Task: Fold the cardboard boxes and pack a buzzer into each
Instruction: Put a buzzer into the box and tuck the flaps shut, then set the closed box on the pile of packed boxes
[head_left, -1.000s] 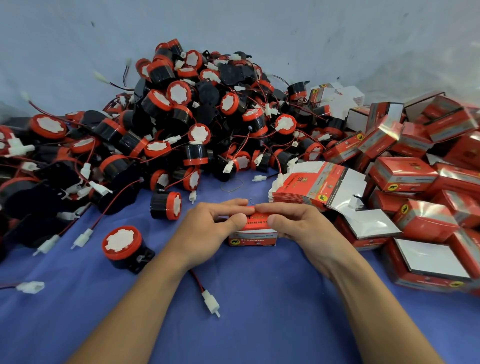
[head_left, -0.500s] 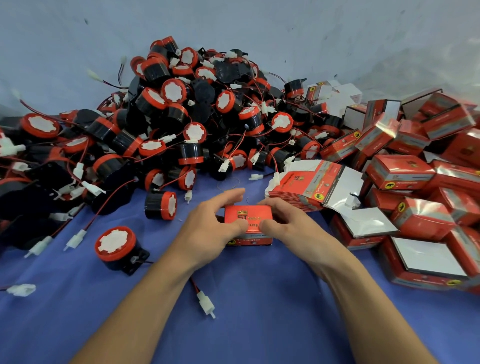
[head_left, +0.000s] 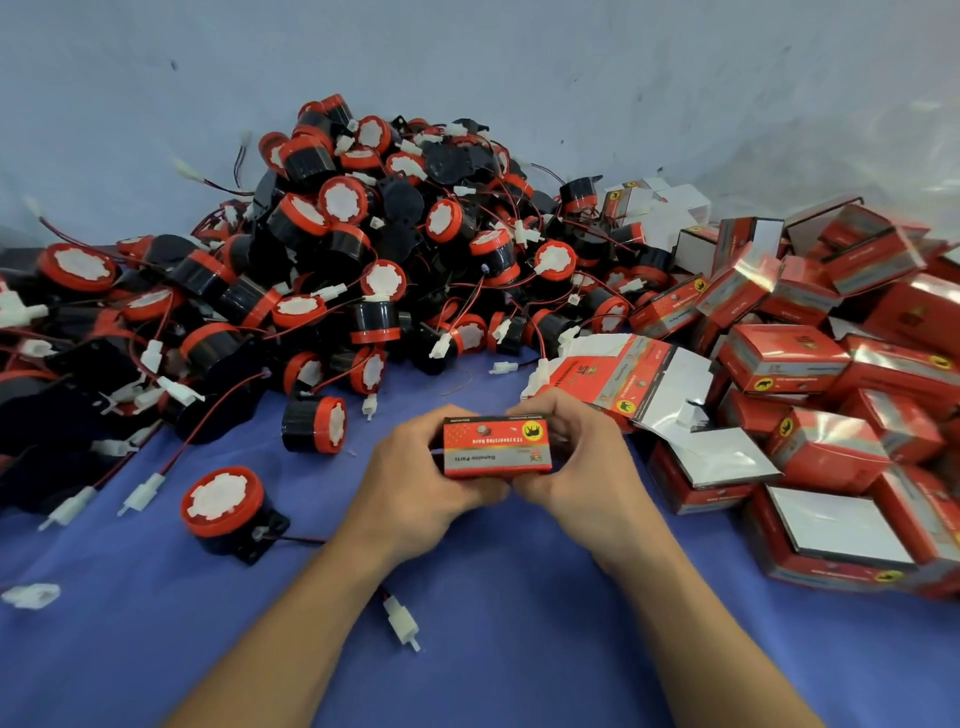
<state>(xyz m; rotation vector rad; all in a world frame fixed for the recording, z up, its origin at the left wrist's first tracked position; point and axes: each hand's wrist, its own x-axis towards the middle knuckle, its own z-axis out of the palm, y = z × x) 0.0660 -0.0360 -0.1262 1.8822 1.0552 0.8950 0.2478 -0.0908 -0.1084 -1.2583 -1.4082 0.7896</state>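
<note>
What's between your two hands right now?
A red cardboard box, printed face toward the camera. The left hand grips its left end and the right hand grips its right end. The head view shows it.

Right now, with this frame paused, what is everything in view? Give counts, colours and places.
held box: one, red with a grey band, centre, between both hands
buzzer heap: too many to count, black with red rims and white faces, back left to centre
loose buzzers: two, same colours, on the cloth left of the hands
flat box blanks: one stack, red and white, just behind the right hand
folded boxes: many, red, piled at the right, some with white flaps open
nearest connector: one, white, beside the left forearm
cloth: one, blue, under everything
wall: pale grey, behind the heap
left hand: grips the box's left end
right hand: grips its right end
</note>
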